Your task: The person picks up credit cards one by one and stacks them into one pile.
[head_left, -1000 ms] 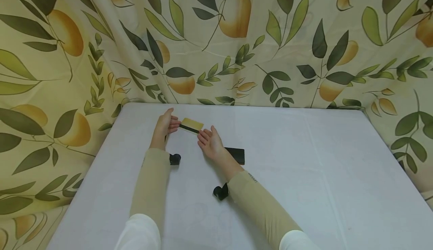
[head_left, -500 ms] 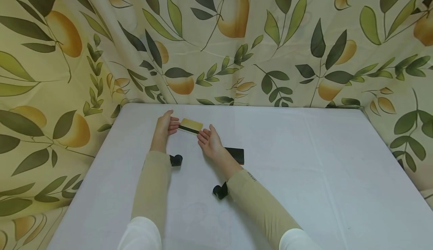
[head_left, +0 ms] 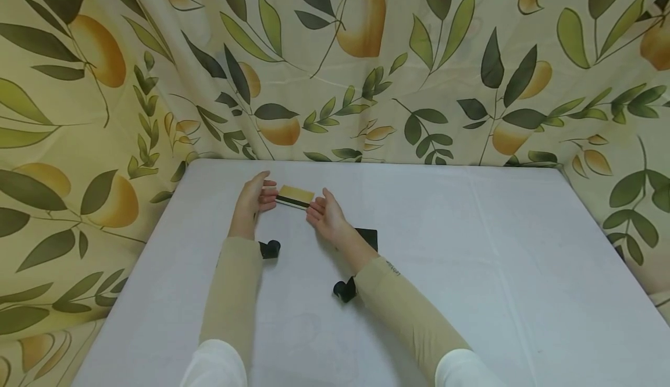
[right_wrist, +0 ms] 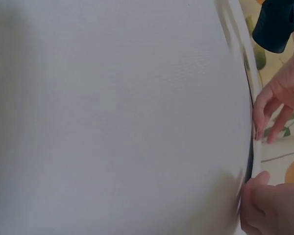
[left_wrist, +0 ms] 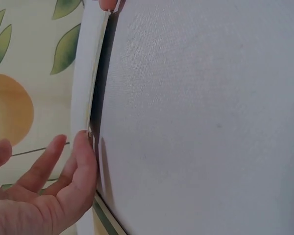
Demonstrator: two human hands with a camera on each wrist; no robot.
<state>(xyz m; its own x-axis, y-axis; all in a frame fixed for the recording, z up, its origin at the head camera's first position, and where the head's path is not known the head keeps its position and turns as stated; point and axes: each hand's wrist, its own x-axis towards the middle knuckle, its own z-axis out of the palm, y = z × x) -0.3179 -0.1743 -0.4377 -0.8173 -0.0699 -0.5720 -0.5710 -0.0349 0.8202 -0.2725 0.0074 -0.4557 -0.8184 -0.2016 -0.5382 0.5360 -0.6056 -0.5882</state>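
Observation:
A flat yellow card-like piece (head_left: 296, 194) with a dark stripe along its near side lies between both hands near the far left of the table. In the head view its near edge shows white. The left hand (head_left: 256, 195) touches its left end with the fingertips, fingers fairly straight and thumb raised away. At the right end, the fingertips of the right hand (head_left: 327, 215) touch it, palm turned up and inward. From the left wrist the piece (left_wrist: 99, 63) is seen edge-on, a dark band beside it along the white surface. Its underside is hidden.
A black flat rectangular thing (head_left: 369, 237) lies behind the right wrist, partly hidden. Black wrist cameras (head_left: 270, 249) stick out from both sleeves. The white table (head_left: 471, 270) ends at a leaf-and-fruit patterned curtain (head_left: 335, 84) at the back and left.
The yellow piece's near edge now shows more white, so its tilt has changed slightly. The right hand has shifted slightly up and right, covering more of the black rectangle. The left hand has barely moved.

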